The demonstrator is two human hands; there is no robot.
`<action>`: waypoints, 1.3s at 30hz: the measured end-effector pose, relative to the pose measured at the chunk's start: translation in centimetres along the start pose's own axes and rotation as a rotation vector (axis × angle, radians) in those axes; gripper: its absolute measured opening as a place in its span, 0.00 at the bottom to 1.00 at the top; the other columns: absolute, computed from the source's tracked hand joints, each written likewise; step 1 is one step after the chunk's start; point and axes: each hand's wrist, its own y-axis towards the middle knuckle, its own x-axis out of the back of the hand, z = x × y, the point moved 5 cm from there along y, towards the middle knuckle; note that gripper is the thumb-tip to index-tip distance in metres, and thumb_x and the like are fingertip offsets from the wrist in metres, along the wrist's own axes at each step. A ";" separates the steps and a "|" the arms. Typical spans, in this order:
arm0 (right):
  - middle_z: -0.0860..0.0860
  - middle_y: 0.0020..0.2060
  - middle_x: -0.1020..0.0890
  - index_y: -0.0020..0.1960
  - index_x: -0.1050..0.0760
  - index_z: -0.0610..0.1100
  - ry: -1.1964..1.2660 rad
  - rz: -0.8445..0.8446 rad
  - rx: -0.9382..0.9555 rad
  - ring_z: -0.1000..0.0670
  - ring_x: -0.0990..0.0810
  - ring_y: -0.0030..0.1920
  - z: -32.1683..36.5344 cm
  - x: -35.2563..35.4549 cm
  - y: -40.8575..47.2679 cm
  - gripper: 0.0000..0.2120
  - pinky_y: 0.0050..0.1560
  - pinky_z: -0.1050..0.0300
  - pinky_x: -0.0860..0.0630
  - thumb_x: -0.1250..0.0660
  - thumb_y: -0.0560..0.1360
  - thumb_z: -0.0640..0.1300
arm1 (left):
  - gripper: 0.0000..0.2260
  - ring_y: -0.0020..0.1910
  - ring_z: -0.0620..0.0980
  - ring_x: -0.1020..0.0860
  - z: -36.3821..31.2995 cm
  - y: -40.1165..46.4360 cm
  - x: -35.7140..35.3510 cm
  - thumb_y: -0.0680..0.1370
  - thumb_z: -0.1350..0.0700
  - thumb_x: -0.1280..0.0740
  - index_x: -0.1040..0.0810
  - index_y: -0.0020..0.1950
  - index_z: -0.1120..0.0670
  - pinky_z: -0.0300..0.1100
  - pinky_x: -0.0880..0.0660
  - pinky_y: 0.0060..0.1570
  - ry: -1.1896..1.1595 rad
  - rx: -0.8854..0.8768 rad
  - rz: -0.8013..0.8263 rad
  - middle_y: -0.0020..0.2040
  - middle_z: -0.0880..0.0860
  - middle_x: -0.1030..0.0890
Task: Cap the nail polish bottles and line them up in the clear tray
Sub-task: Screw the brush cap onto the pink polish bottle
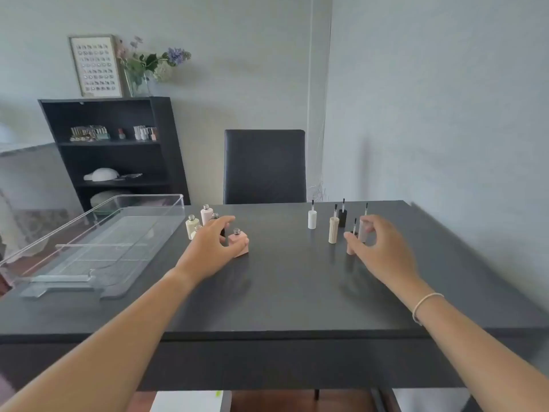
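Observation:
Several uncapped nail polish bottles stand mid-table: a cream bottle (191, 226), a pale pink bottle (206, 215), and a dark bottle (215, 216) partly hidden by my fingers. My left hand (212, 248) wraps a square pink bottle (241, 244), thumb on its front. To the right, brush caps stand upright: a white cap (312, 219), a beige cap (333, 230), a black cap (342, 217), a pale grey cap (361, 231) and a pink cap (350, 250). My right hand (383, 251) hovers at the pale grey and pink caps, fingers apart. The clear tray (118, 233) lies at the left with nothing in it.
A black chair (264, 166) stands behind the dark table (282, 292). A black shelf (113, 150) with more bottles is at the back left. The wall runs close along the table's right side.

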 end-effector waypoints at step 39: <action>0.56 0.44 0.20 0.45 0.24 0.52 0.511 0.156 0.133 0.53 0.30 0.36 6.8 -8.1 2.4 0.08 0.40 0.68 0.31 0.34 0.72 0.39 | 0.08 0.48 0.39 0.25 -0.9 2.6 -4.0 0.72 0.59 0.30 0.23 0.47 0.47 0.37 0.26 0.50 -0.180 -0.174 -0.109 0.48 0.47 0.26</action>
